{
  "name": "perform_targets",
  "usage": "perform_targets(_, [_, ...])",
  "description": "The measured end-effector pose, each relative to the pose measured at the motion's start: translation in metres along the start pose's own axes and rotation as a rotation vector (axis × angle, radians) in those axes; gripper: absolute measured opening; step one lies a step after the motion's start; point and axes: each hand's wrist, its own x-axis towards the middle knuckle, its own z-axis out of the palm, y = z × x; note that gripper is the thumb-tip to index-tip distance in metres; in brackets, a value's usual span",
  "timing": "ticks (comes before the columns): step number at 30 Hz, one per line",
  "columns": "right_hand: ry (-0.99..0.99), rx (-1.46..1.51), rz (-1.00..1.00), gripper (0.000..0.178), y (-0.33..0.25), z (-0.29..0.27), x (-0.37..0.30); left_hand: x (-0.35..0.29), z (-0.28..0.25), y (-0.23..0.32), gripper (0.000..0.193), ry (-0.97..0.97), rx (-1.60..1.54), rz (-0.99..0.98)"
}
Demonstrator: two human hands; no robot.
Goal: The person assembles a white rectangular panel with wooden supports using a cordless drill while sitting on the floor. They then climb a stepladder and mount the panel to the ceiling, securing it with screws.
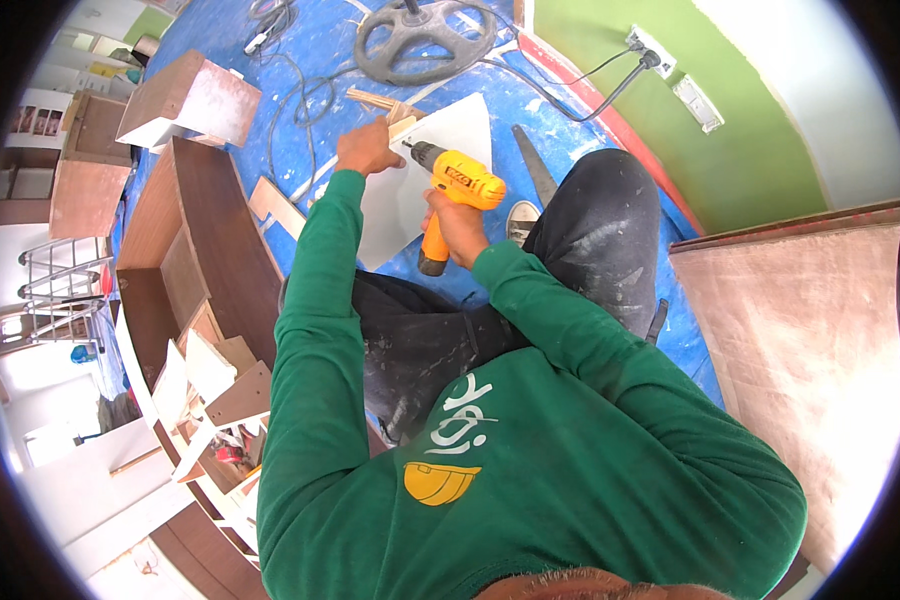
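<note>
My right hand (457, 225) is wrapped round the grip of a yellow cordless drill (470, 180). The drill's black chuck points left, toward my left hand. Closed at the left edge of a white board (385, 220), my left hand (367, 148) has its thumb close to the drill's tip. What its curled fingers hold is hidden. A pale wooden strip (402, 127) lies just beyond those fingers. The board lies on a blue floor covering in front of my bent legs.
A handwheel-like black base (425, 42) stands ahead, with cables around it. A saw blade (535, 165) lies beside my right knee. Brown cabinet panels (215, 210) and wood offcuts (210, 370) are on the left. Plugs sit in a wall socket (650, 55); a brown panel (790, 340) is at right.
</note>
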Motion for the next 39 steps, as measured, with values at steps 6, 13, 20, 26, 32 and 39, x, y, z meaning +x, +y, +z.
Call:
perform_targets(6, [0.04,0.136,0.073,0.018,-0.007,0.003,-0.001,0.0,0.0,0.004,0.082,0.009,-0.016,0.007])
perform_targets(13, [0.037,0.102,0.054,0.018,-0.006,0.003,-0.002,0.001,0.002,0.002,0.08,0.012,-0.023,0.019])
perform_targets(20, [0.021,0.161,0.083,0.02,-0.01,0.0,-0.001,0.003,0.0,0.002,0.077,0.01,-0.033,0.008])
perform_targets(26, [0.001,0.2,0.122,0.025,-0.017,-0.003,-0.002,-0.001,-0.001,0.01,0.088,0.091,0.039,-0.057])
perform_targets(32, [-0.018,0.227,0.094,0.028,-0.012,-0.003,-0.003,-0.012,0.006,0.004,0.096,0.294,-0.101,0.106])
perform_targets(39, [0.007,0.2,0.083,0.022,-0.012,0.003,-0.006,-0.011,0.009,-0.002,0.088,0.261,-0.101,0.146])
